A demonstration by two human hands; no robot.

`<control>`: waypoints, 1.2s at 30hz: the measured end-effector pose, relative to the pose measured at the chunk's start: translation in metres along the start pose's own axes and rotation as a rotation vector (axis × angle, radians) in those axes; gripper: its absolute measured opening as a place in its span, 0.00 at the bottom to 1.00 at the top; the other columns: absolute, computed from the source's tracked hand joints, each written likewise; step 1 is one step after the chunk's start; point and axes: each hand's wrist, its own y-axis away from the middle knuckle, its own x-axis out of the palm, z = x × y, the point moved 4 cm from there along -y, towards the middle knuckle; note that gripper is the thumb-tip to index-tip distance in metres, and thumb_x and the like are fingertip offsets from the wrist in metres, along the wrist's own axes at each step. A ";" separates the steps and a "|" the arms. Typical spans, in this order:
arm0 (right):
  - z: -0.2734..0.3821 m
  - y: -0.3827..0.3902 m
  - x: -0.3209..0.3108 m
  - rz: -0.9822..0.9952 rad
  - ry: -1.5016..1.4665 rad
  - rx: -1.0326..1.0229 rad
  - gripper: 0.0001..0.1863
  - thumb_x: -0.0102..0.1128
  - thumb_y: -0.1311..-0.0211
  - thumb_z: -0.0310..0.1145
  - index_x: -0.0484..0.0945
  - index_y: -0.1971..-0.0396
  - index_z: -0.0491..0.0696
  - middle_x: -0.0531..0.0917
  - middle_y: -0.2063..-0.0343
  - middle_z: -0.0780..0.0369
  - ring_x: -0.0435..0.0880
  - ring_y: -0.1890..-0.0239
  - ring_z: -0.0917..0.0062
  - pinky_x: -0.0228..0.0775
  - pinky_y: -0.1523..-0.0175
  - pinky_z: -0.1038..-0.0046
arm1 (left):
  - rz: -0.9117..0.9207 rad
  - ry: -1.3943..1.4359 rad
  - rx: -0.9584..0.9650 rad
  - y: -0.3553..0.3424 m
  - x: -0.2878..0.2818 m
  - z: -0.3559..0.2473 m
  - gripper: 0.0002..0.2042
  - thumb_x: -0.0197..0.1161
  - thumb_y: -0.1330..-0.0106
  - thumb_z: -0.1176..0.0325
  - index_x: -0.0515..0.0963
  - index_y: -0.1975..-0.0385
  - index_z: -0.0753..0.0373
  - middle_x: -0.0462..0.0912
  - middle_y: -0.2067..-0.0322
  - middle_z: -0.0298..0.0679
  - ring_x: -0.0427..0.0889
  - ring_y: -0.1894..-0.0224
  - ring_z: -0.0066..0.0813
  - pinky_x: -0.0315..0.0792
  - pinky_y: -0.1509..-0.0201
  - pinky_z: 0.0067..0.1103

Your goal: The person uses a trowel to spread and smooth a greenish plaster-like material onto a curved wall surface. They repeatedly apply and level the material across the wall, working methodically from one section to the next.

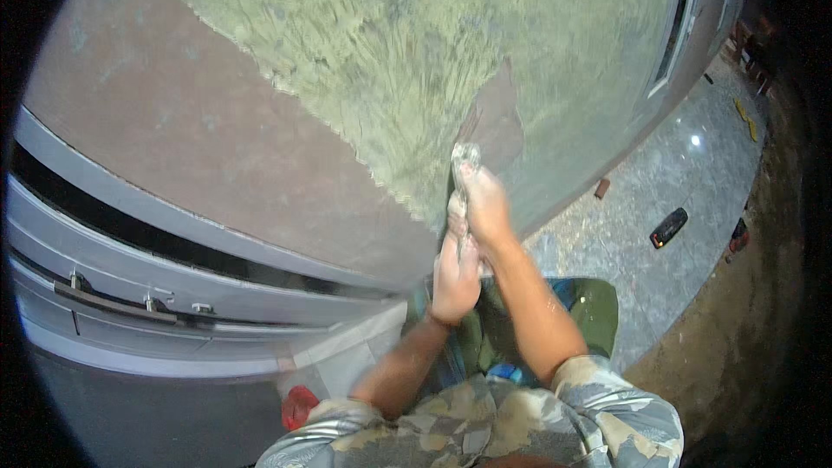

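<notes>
Both my hands are on a narrow plastering trowel seen nearly edge-on, smeared with plaster. My right hand (483, 199) is closed round its upper part. Just below, my left hand (456, 277) is closed against its lower part; the fingers are partly hidden. The trowel lies against a wall coated with pale green, wet-looking plaster (390, 61). Directly above my hands is a pointed, brownish bare patch (496, 117) within the coat. To the left, beyond a ragged slanting edge, the wall has a smooth brownish-pink surface (225, 165). Whitish plaster coats my fingers.
A grey panelled door or shutter with a handle bar (117, 302) runs along the left. Right of the wall, grey flooring (598, 269) holds a black object (668, 228), a brown block (601, 188) and a yellow tool (745, 120). Something red (299, 407) is at lower left.
</notes>
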 end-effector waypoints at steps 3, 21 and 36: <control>-0.018 0.008 0.009 0.073 -0.010 0.097 0.13 0.49 0.23 0.46 0.67 0.63 0.52 0.68 0.85 0.67 0.64 0.88 0.81 0.55 0.84 0.76 | -0.027 -0.029 -0.105 0.012 -0.008 0.002 0.20 0.46 0.21 0.63 0.67 0.37 0.69 0.78 0.67 0.37 0.72 0.72 0.21 0.69 0.68 0.21; 0.018 -0.004 0.012 0.056 -0.075 -0.005 0.16 0.50 0.23 0.46 0.66 0.67 0.51 0.67 0.86 0.68 0.63 0.88 0.83 0.54 0.84 0.76 | 0.003 -0.166 0.150 -0.018 -0.007 -0.012 0.22 0.47 0.23 0.64 0.67 0.36 0.71 0.82 0.61 0.59 0.83 0.62 0.51 0.75 0.56 0.35; 0.025 -0.006 0.019 0.054 -0.094 -0.006 0.15 0.49 0.23 0.46 0.67 0.66 0.51 0.67 0.86 0.67 0.62 0.89 0.83 0.54 0.84 0.77 | 0.005 -0.167 0.055 -0.020 -0.007 -0.026 0.19 0.48 0.22 0.63 0.71 0.41 0.70 0.81 0.55 0.46 0.78 0.59 0.27 0.74 0.55 0.28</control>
